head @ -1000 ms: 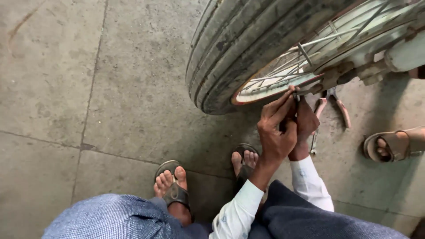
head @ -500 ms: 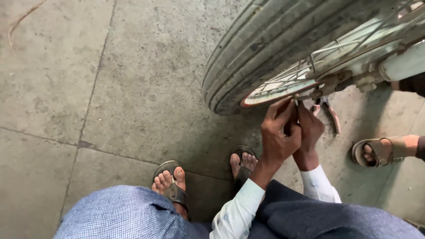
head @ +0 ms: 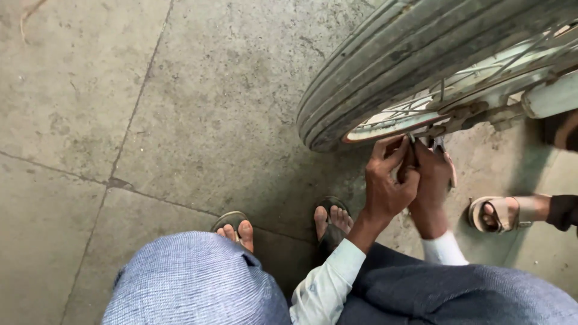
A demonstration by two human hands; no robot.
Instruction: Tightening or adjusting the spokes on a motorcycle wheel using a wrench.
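A motorcycle wheel (head: 385,66) with a ribbed grey tyre and thin spokes fills the upper right. Both my hands work at its lower rim (head: 391,127). My left hand (head: 388,183) has its fingers bent up against a small metal fitting (head: 413,139) at the rim and presses against my right hand. My right hand (head: 432,177) is curled around pliers, of which only a reddish handle edge (head: 451,171) shows. What the left fingers pinch is hidden.
I squat on a stained concrete floor (head: 180,120) with joint lines. My sandalled feet (head: 236,227) (head: 332,219) are below the wheel, my knees at the bottom edge. Another person's sandalled foot (head: 497,213) stands at the right, close to my right hand.
The view has shifted left, so the wheel and hands sit further right. My left fingers have curled from stretched to bent at the rim; the pliers are now mostly covered by my right hand.
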